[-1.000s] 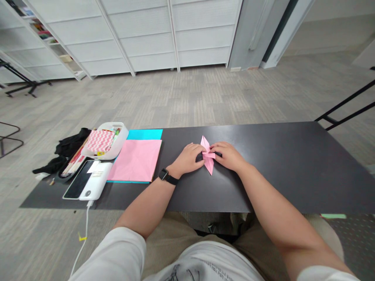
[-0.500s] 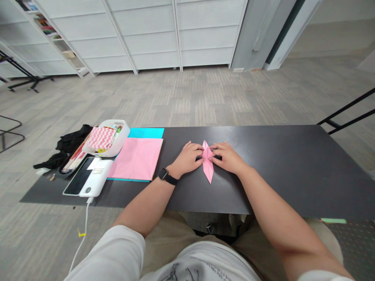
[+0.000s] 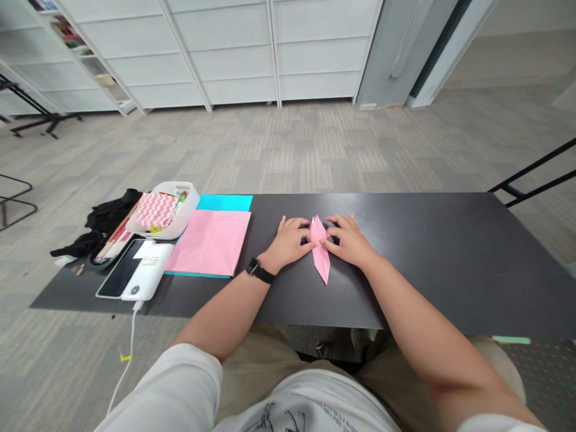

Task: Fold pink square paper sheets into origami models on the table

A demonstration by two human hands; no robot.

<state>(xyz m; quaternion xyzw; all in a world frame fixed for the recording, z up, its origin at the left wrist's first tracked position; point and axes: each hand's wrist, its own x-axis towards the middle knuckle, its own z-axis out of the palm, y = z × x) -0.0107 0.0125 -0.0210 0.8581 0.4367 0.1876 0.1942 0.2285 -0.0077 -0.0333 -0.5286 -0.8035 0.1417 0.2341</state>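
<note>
Paper (image 3: 321,262), pink and folded into a narrow diamond, lay on the dark tabletop (image 3: 432,258) around midway between its near and far edges, one pointed tip toward the near edge. Its long axis ran roughly from near edge to far edge, the near tip canted slightly toward the right end. It lay just inward of each hand, to the right of the left hand (image 3: 291,241) and to the left of the right hand (image 3: 349,241), neither clearly nearer. Both hands were partly curled, thumbs and fingertips touching its long sides; whether they pinched or merely pressed could not be told. Beyond the thumbs, its far end showed split points. Off toward the left end lay pink sheets (image 3: 209,243), with a blue sheet (image 3: 225,203) showing past them at the far edge.
</note>
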